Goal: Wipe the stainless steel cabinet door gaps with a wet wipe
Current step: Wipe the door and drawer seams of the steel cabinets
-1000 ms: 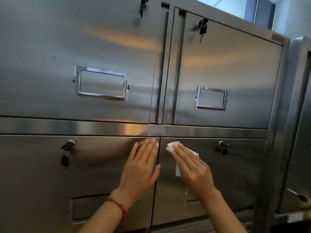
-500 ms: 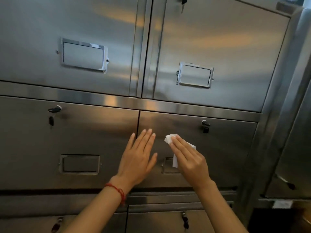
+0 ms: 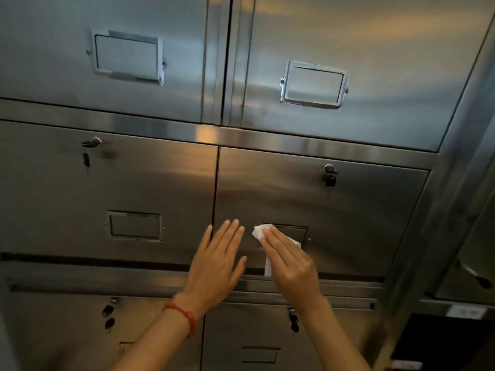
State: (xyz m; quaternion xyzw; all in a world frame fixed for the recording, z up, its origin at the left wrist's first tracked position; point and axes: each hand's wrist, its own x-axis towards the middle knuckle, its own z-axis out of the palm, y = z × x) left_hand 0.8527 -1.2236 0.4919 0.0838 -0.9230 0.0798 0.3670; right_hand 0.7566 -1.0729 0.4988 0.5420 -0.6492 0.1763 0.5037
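Brushed stainless steel cabinet doors [image 3: 150,199] fill the view in stacked rows, each pair separated by a dark vertical door gap [image 3: 216,188]. Left hand [image 3: 217,266], wearing a red string bracelet [image 3: 184,315], lies flat on the middle row with straight fingers slightly spread, just right of that gap. Right hand [image 3: 289,266] presses a crumpled white wet wipe [image 3: 259,232] with straight, closed fingers against the right middle door, apparently over its recessed label holder [image 3: 294,232]. Small black keys [image 3: 330,180] hang from the door locks.
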